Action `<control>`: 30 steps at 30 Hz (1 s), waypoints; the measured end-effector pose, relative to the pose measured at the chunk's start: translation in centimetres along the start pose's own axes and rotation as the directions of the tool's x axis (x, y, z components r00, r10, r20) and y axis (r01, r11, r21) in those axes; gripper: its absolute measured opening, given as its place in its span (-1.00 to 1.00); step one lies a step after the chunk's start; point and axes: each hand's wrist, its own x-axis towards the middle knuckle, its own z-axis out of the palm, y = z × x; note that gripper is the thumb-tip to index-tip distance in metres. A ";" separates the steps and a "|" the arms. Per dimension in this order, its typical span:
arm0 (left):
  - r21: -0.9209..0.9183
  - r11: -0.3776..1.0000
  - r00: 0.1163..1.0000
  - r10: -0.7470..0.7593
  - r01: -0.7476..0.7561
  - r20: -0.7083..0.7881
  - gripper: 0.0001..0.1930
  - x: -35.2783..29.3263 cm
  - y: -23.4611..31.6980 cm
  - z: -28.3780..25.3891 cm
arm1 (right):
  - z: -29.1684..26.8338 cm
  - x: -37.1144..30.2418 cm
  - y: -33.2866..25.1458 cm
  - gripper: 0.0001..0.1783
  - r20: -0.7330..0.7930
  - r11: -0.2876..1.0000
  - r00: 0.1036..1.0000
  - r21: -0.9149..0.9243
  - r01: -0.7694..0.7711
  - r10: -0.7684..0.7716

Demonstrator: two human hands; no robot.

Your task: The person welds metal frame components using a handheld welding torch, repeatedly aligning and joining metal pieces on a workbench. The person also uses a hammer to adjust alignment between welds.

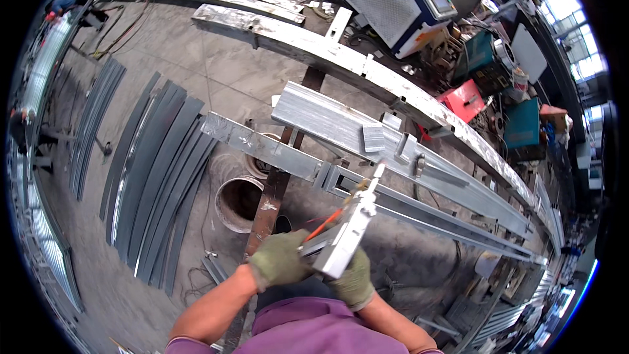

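Left glove: the green-gloved left hand (278,262) is curling in at the near end of a silvery boxy tool (346,239), fingers closing around its left side.
Right glove: the other green-gloved right hand (354,282) is pressing in from the tool's right, its fingers hiding behind the metal — can't tell how tight that grip is.
Boxy tool: it's hanging in the air right in front of the purple shirt (308,328), slanting up and away, its slim tip pointing toward the steel frames; an orange-red strip (322,225) is running along its left side.
Steel frames: a narrow channel (432,219) is stretching off to the right beyond the tool, and a wide grey beam (314,115) is lying just past it, carrying a small ribbed block (373,137).
Support: a brown crossbar (265,216) is passing underneath, a rusty round pipe (239,203) standing just beside it.
Left floor: a batch of long grey strips (154,177) is lying side by side on the concrete.
Far side: a long pale-stained beam (327,56) is curving across the view — behind it a white-and-blue cabinet (393,3) is standing, with a red box (463,99) sitting farther right.
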 end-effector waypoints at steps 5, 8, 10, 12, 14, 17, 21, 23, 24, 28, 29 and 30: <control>0.078 0.991 0.968 -0.127 0.112 0.216 -0.44 -5.2 -2.4 -2.4 | 5.7 -2.8 -1.4 -0.27 0.110 0.888 0.964 0.374 -0.267 0.243; 0.083 0.975 0.937 -0.220 0.205 0.271 -0.41 -6.1 -2.9 -3.0 | 6.7 -3.5 -1.0 -0.38 0.080 0.932 0.986 0.325 -0.162 0.144; 0.121 0.973 0.936 -0.222 0.195 0.274 -0.39 -5.8 -2.7 -3.7 | 7.0 -3.6 -1.3 -0.46 0.046 0.948 0.992 0.294 -0.124 0.115; 0.145 0.968 0.934 -0.239 0.207 0.266 -0.38 -5.3 -2.7 -4.3 | 7.1 -3.0 -1.9 -0.51 0.008 0.956 0.989 0.257 -0.143 0.146; 0.173 0.956 0.919 -0.280 0.238 0.279 -0.37 -4.9 -2.4 -4.3 | 8.0 -4.4 1.3 -0.54 -0.010 0.976 0.988 0.153 -0.151 0.155; 0.192 0.936 0.891 -0.342 0.296 0.297 -0.36 -4.4 -2.7 -3.6 | 8.6 -4.7 2.7 -0.49 -0.004 0.972 0.982 0.147 -0.184 0.187; 0.168 0.935 0.888 -0.350 0.312 0.298 -0.35 -4.9 -3.4 -2.4 | 8.8 -5.9 4.7 -0.45 0.025 0.974 0.976 0.061 -0.217 0.216; 0.170 0.932 0.885 -0.359 0.321 0.297 -0.35 -4.6 -3.4 -2.6 | 8.8 -5.6 4.1 -0.44 0.008 0.971 0.972 0.045 -0.236 0.236; 0.169 0.931 0.884 -0.361 0.323 0.296 -0.35 -4.5 -3.2 -2.8 | 8.8 -5.3 4.2 -0.43 0.004 0.976 0.977 0.044 -0.214 0.214; 0.198 0.925 0.871 -0.373 0.323 0.320 -0.34 -3.9 -3.6 -2.8 | 8.9 -4.6 4.6 -0.41 -0.007 0.990 0.990 0.007 -0.144 0.144; 0.198 0.926 0.876 -0.371 0.323 0.307 -0.34 -3.8 -3.6 -2.8 | 8.9 -4.4 4.6 -0.40 -0.008 0.991 0.991 -0.011 -0.131 0.130; 0.197 0.926 0.881 -0.369 0.322 0.295 -0.35 -3.8 -3.7 -2.7 | 8.8 -4.4 4.7 -0.40 -0.006 0.993 0.994 -0.043 -0.112 0.112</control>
